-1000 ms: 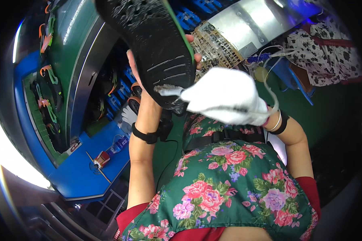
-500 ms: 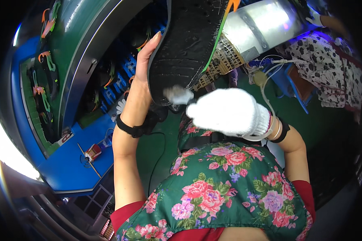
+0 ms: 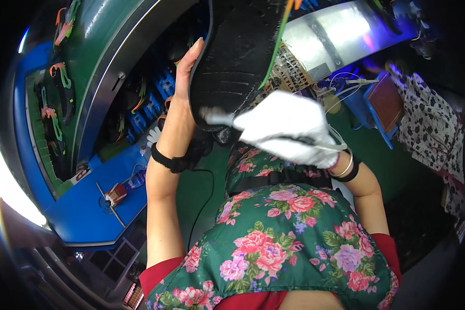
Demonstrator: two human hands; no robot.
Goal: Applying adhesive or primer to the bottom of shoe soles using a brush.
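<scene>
My bare left hand (image 3: 186, 72) holds up a black shoe (image 3: 235, 57), bottom side toward me, with green and orange along its right edge. Only the thumb shows, lying along the shoe's left side; the other fingers are hidden behind it. My right hand (image 3: 289, 126), in a white knit glove, is closed around a small brush (image 3: 217, 116). The brush's head is blurred by motion and lies over the lower end of the black sole. Whether its bristles touch the surface I cannot tell.
At the left, a green-walled machine (image 3: 103, 67) curves past a belt carrying several shoes (image 3: 51, 113). Below is a blue table (image 3: 88, 212) with a small red item (image 3: 116, 194). A metal duct (image 3: 336, 36) stands ahead; a person in spotted clothing (image 3: 426, 119) is at right.
My gloved right hand has turned and shifted slightly left and up, carrying the brush left across the shoe's lower end. The shoe has shifted slightly left. The spotted clothing at right has moved.
</scene>
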